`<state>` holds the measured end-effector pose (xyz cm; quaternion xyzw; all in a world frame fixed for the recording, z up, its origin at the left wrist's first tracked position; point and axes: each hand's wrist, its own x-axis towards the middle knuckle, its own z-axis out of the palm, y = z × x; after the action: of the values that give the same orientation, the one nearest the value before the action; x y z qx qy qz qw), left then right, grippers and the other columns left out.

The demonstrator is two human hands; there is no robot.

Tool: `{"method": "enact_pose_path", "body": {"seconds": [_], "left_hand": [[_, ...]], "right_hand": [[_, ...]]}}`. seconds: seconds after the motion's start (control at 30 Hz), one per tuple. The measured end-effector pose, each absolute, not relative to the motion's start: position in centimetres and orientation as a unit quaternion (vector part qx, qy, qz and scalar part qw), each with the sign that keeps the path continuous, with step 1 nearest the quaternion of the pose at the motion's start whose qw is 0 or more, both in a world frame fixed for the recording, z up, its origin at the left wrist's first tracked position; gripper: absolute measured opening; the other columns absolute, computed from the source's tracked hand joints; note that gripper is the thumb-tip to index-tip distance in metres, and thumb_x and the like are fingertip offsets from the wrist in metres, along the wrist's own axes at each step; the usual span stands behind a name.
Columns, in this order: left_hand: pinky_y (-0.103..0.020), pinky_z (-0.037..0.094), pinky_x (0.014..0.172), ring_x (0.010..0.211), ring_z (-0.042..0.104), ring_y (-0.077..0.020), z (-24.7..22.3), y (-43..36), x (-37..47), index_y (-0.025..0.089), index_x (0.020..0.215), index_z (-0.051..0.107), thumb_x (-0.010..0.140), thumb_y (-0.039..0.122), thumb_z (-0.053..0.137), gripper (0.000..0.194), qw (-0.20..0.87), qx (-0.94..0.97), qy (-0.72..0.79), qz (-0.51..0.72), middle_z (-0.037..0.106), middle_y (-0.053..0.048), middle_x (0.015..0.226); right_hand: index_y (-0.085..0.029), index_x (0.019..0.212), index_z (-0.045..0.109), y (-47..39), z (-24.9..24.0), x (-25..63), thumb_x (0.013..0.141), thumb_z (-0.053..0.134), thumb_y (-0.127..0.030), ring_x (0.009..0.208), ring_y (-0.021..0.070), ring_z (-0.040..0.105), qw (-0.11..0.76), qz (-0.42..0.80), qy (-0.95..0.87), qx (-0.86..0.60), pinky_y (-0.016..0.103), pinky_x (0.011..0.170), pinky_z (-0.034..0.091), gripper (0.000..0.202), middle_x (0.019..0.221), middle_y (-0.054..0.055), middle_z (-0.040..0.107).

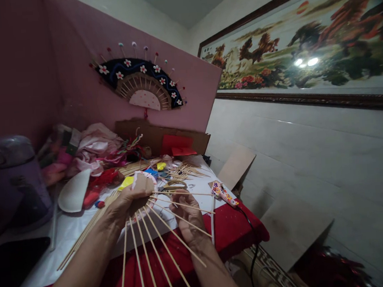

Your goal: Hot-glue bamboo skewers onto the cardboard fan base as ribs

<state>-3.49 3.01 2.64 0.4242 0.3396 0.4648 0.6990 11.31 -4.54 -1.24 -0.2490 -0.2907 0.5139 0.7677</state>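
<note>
My left hand (pixel 136 200) is closed around the half-round base of a fan frame, which has a piece of brown cardboard (pixel 143 182) on it and a pale patterned edge. Thin wooden sticks (pixel 158 248) spread out from the base toward me and to the right. My right hand (pixel 187 212) is behind the right-hand sticks, its fingers bent and drawn together; whatever they may hold is hidden. Just beyond the hands lies a pair of scissors (pixel 177 185) on the white sheet. A glue gun with a flowered cover (pixel 222 193) rests at the table's right side.
A finished dark fan with white flowers (pixel 142 71) hangs on the pink board (pixel 196 85). Loose sticks (pixel 183 171), pink cloth (pixel 95 144) and a white half-round piece (pixel 74 192) lie about. A purple container (pixel 13 175) stands left. The black cord (pixel 252 231) hangs over the table's edge.
</note>
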Motion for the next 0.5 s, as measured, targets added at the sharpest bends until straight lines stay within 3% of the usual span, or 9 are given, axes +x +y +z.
{"method": "enact_pose_path", "body": {"seconds": [0.33, 0.5], "left_hand": [[-0.021, 0.043, 0.05, 0.053, 0.056, -0.0117, 2.5, 3.2, -3.7, 0.015, 0.077, 0.06, 0.047, 0.012, 0.071, 0.033, 0.714, 0.437, 0.319, 0.445, 0.064, 0.0, 0.064], [-0.021, 0.041, 0.046, 0.049, 0.053, -0.0111, 3.2, 2.7, -3.7, 0.016, 0.072, 0.058, 0.046, 0.012, 0.071, 0.03, 0.722, 0.443, 0.319, 0.425, 0.062, 0.0, 0.06]], "right_hand": [[-0.018, 0.079, 0.065, -3.9, -1.2, 11.4, 0.066, 0.074, -0.02, 0.063, 0.0099, 0.059, 0.75, 0.577, -0.23, -0.228, 0.019, 0.051, 0.045, 0.016, 0.07, 0.0, 0.065], [-0.014, 0.077, 0.062, -4.0, -0.1, 11.6, 0.075, 0.068, -0.032, 0.056, 0.0092, 0.057, 0.659, 0.65, -0.247, -0.286, 0.018, 0.048, 0.044, 0.02, 0.065, 0.0, 0.063]]}}
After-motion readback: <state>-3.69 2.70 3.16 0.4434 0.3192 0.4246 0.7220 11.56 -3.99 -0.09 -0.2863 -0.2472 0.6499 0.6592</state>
